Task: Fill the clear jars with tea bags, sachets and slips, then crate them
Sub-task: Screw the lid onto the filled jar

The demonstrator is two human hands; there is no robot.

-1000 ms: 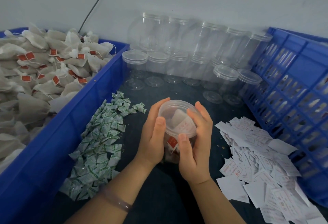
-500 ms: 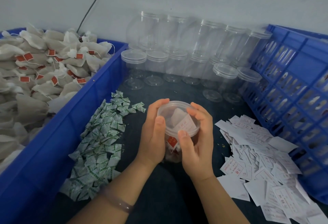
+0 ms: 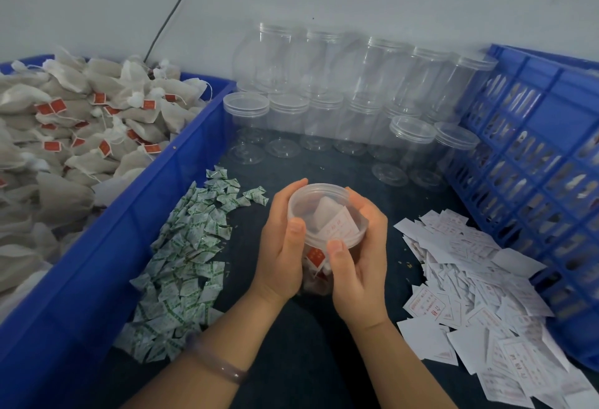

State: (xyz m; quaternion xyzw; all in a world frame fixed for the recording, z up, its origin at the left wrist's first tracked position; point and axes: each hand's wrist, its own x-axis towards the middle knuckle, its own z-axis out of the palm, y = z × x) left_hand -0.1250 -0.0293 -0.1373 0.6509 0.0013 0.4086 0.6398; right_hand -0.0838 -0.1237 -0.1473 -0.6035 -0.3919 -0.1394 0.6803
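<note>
**Mid-worktop, two hands close on a filled jar**

Centre of the dark worktop (image 3: 308, 360), and the jar (image 3: 315, 262) is held tipped toward the camera between both hands. Whether its base touches the surface, I cannot tell. Watch the left hand (image 3: 282, 246): fingers curled round the jar's left side, thumb pressed on the rim of the clear lid (image 3: 324, 211). Opposite it, the right hand (image 3: 359, 266) wraps the right side, thumb on the near edge. That two-sided clamp looks like a lid being seated or turned home, one hand bracing while the other works. A white slip and a red tag show through the plastic, so filling seems done for this one.

Supplies lie within easy reach. Green sachets (image 3: 188, 246) are heaped just left of the hands, white slips (image 3: 479, 295) spread to the right, and tea bags (image 3: 81, 136) are piled in the blue bin (image 3: 155, 188) at far left. Empty jars (image 3: 324, 110) stand stacked along the far wall.

Next stop, by my reckoning, is the blue crate (image 3: 534, 149) on the right. The slips sit between jar and crate, so the carry should go over them, not through.
</note>
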